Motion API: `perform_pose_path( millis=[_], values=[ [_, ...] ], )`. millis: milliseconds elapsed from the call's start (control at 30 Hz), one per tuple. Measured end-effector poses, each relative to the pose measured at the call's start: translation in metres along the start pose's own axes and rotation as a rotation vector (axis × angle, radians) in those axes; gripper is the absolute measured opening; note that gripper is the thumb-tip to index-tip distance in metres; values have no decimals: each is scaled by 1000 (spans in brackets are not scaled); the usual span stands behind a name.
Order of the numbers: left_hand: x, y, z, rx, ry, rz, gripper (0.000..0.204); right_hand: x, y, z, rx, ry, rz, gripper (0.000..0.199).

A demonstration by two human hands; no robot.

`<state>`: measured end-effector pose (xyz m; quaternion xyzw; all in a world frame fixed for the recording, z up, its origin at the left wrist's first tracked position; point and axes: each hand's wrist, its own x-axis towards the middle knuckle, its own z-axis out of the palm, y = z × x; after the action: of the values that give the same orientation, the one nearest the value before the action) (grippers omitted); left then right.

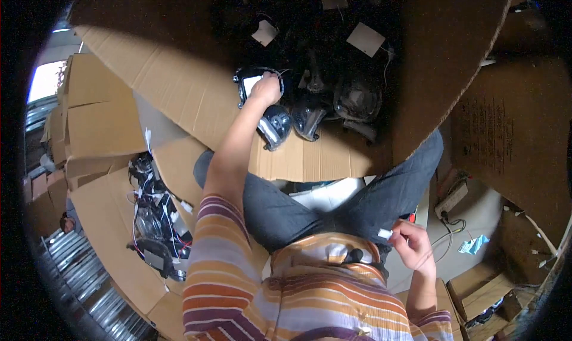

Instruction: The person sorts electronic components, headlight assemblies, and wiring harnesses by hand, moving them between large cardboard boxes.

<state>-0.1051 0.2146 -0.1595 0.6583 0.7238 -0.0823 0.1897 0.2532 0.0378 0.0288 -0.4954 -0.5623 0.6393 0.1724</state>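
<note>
At the edge of the cardboard in front of me, my left hand (267,90) is closed on a black-framed lamp unit (243,95) with a white patch on its face. My right hand (412,245) hangs beside my right thigh, thumb and finger pinching a small white piece (385,233); whether it is a connector or a tag I cannot tell. Close to the left hand lie another clear-lensed lamp unit (274,126) and a third lamp (308,121). Farther right, a larger lamp (357,102) sits half in shadow.
White tags (366,39) lie deeper in the dark box. Left of me, an open carton (107,222) holds wired lamp parts (156,216). A roller conveyor (89,287) runs at far left. On the right are a power strip (451,201) and a blue-white wrapper (473,244).
</note>
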Motion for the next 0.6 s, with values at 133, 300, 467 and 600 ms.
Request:
perform_pose_path(
  millis=[133, 300, 467, 600],
  values=[
    [31, -4, 22, -52, -220, -115, 29, 11, 1, 1, 19, -7, 97, 10],
    [12, 10, 3, 161, -253, -37, 24, 27, -6, 3, -29, -69, 106, 10],
    [-43, 0, -24, 111, 111, 128, 12, 34, -7, 10, -24, -99, 69, 10],
    [-102, -2, -68, -184, 170, 197, 14, 33, -9, 14, -33, -122, 17, 11]
  ],
)
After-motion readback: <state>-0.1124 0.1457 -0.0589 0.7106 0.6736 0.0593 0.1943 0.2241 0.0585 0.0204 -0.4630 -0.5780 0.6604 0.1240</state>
